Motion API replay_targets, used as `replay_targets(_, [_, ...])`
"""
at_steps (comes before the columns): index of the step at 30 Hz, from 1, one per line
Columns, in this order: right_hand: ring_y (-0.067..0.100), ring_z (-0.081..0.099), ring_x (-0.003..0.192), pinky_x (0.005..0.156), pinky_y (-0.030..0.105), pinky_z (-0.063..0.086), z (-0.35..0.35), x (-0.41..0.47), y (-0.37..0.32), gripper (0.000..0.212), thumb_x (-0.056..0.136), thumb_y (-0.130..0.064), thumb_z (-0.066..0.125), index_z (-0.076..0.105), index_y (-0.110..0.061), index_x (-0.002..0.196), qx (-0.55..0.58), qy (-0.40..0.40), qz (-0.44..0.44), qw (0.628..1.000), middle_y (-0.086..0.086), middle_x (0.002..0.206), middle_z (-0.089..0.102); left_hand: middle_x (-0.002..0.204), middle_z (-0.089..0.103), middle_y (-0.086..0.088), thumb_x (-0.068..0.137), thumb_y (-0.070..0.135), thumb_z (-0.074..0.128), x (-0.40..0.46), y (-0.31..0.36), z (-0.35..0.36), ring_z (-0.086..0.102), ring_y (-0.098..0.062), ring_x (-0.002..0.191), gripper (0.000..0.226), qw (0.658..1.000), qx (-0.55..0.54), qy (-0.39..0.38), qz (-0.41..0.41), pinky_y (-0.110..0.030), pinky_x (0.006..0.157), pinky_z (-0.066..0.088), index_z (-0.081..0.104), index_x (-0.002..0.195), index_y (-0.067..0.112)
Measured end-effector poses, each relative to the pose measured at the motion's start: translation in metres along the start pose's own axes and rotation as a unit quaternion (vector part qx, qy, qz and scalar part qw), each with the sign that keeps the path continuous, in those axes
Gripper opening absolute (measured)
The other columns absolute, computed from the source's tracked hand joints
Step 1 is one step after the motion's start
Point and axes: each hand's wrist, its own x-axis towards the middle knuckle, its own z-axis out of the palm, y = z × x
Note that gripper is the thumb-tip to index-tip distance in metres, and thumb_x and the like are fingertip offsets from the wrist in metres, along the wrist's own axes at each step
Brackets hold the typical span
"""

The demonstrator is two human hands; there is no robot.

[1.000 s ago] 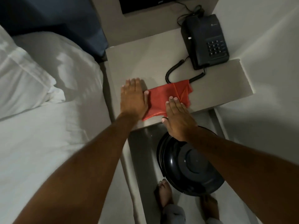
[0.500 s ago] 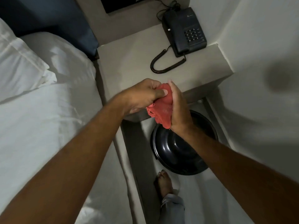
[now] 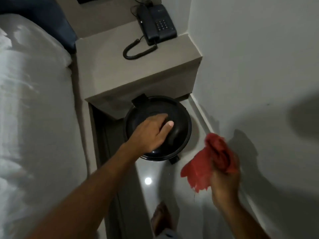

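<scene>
A red cloth (image 3: 206, 166) hangs bunched from my right hand (image 3: 225, 180), which grips it at the right, near the white wall. My left hand (image 3: 151, 133) reaches down onto the domed lid of a round black bin (image 3: 179, 118) on the floor, fingers curved over the lid's middle and thumb laid on top. The bin stands partly under the front edge of the grey bedside table (image 3: 120, 73).
A dark corded telephone (image 3: 158, 24) sits at the back of the bedside table. A bed with white sheets (image 3: 34, 118) runs along the left. The white wall (image 3: 259, 66) closes the right side. My bare foot (image 3: 161, 219) stands on the glossy floor below.
The cloth has left the table top: both hands gathered it up, then my right hand carried it down to the right. My left hand let go and dropped onto the bin lid.
</scene>
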Motion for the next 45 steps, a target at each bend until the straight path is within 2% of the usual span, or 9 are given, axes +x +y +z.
replay_targets(5, [0.007,0.075,0.076,0.06,0.034,0.062,-0.04,0.01,0.106,0.039,0.096,0.002,0.058,0.063,-0.031,0.117,0.03,0.124,0.11,0.986,-0.008,0.097,0.078,0.167,0.004,-0.014,0.09,0.073,0.018,0.019,-0.052,0.069,-0.006,-0.035,0.153,0.088,0.96,0.264,-0.056,0.071,-0.059,0.12,0.003,0.012,0.159,0.02])
replay_targets(8, [0.03,0.068,0.111,0.076,0.039,0.058,-0.041,0.024,0.173,0.033,0.094,-0.019,0.067,0.063,-0.021,0.127,0.076,0.152,0.17,0.971,0.008,0.126,0.068,0.168,0.006,-0.01,0.09,0.075,0.021,0.027,-0.074,0.093,-0.003,-0.035,0.153,0.085,0.953,0.292,0.0,0.086,-0.063,0.118,0.003,0.013,0.159,0.027])
replay_targets(13, [0.03,0.068,0.093,0.079,0.044,0.057,-0.004,0.042,0.225,0.059,0.077,-0.057,0.075,0.064,-0.018,0.12,0.117,0.077,0.17,0.976,0.012,0.112,0.071,0.169,0.001,-0.006,0.086,0.078,0.016,0.048,-0.08,0.095,-0.005,-0.029,0.153,0.088,0.953,0.296,0.009,0.064,-0.059,0.12,0.002,0.007,0.159,0.03])
replay_targets(19, [0.032,0.069,0.086,0.076,0.057,0.056,0.025,0.049,0.259,0.019,0.099,-0.04,0.053,0.063,-0.026,0.089,0.163,0.064,0.197,0.965,0.007,0.089,0.071,0.167,-0.003,-0.017,0.081,0.08,0.021,0.053,-0.074,0.093,-0.004,-0.025,0.153,0.107,0.957,0.289,0.015,0.006,-0.049,0.122,0.001,0.006,0.158,0.007])
replay_targets(27, [0.04,0.054,0.059,0.036,0.017,0.035,0.024,0.06,0.273,0.027,0.098,-0.051,0.048,0.057,-0.028,0.086,0.104,0.069,0.167,0.978,-0.001,0.056,0.051,0.167,0.0,-0.015,0.08,0.08,0.019,0.057,-0.071,0.086,-0.002,-0.025,0.154,0.106,0.952,0.307,-0.003,-0.003,-0.048,0.122,0.004,0.006,0.158,0.009])
replay_targets(31, [0.05,0.068,0.084,0.067,0.041,0.056,0.051,0.061,0.263,0.04,0.083,-0.076,0.05,0.067,-0.04,0.085,0.106,0.033,0.111,0.988,0.02,0.085,0.074,0.167,0.0,-0.014,0.085,0.076,0.023,0.058,-0.071,0.085,-0.002,-0.025,0.153,0.1,0.951,0.31,-0.001,0.008,-0.048,0.122,0.003,0.006,0.158,0.01])
replay_targets(35, [0.031,0.06,0.126,0.108,0.05,0.048,0.1,0.068,0.234,0.071,0.089,-0.067,0.053,0.054,-0.017,0.139,0.159,0.016,0.015,0.987,0.012,0.137,0.062,0.167,0.001,-0.014,0.078,0.08,0.019,0.061,-0.074,0.086,-0.001,-0.024,0.154,0.107,0.95,0.312,0.003,0.008,-0.047,0.122,0.004,0.007,0.158,0.01])
replay_targets(41, [0.025,0.048,0.139,0.118,0.035,0.039,0.129,0.076,0.247,0.081,0.093,-0.056,0.047,0.032,-0.003,0.152,0.23,-0.029,-0.018,0.973,0.014,0.153,0.046,0.167,0.002,-0.013,0.074,0.079,0.017,0.062,-0.074,0.087,0.0,-0.024,0.154,0.109,0.95,0.311,0.009,0.018,-0.048,0.123,0.004,0.008,0.158,0.009])
replay_targets(45, [0.033,0.069,0.104,0.097,0.044,0.055,0.114,0.115,0.313,0.1,0.075,-0.087,0.042,0.057,-0.009,0.134,0.132,-0.022,0.123,0.983,0.024,0.117,0.07,0.168,0.002,-0.01,0.077,0.078,0.017,0.063,-0.076,0.087,0.0,-0.023,0.153,0.106,0.95,0.31,0.005,0.026,-0.048,0.122,0.004,0.007,0.158,0.012])
